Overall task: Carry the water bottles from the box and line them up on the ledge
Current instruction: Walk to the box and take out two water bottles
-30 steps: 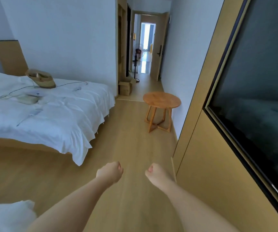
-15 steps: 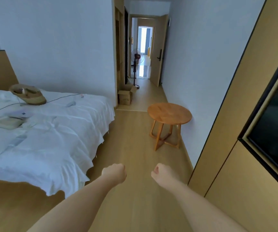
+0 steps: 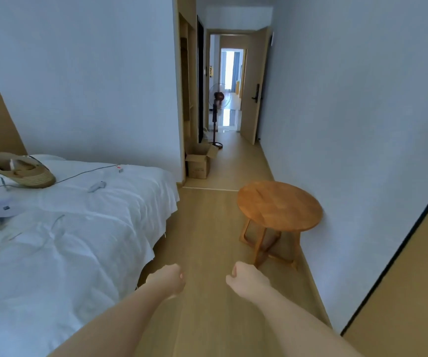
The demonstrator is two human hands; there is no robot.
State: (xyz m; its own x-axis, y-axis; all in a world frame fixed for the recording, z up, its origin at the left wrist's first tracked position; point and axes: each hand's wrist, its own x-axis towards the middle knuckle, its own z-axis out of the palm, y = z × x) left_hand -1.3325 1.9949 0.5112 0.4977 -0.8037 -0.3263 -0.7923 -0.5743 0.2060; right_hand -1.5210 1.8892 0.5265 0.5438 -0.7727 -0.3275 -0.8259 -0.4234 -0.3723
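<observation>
Both arms reach forward over the wooden floor, the left hand and right hand each curled into an empty fist, a gap between them. The open cardboard box sits far ahead on the floor at the wall corner beside the hallway entrance, past the white bed and the round wooden side table. A standing fan stands beyond it.

Bare floor lying open between bed at left and round stool by right wall; cardboard box and fan narrowing the hallway beyond
</observation>
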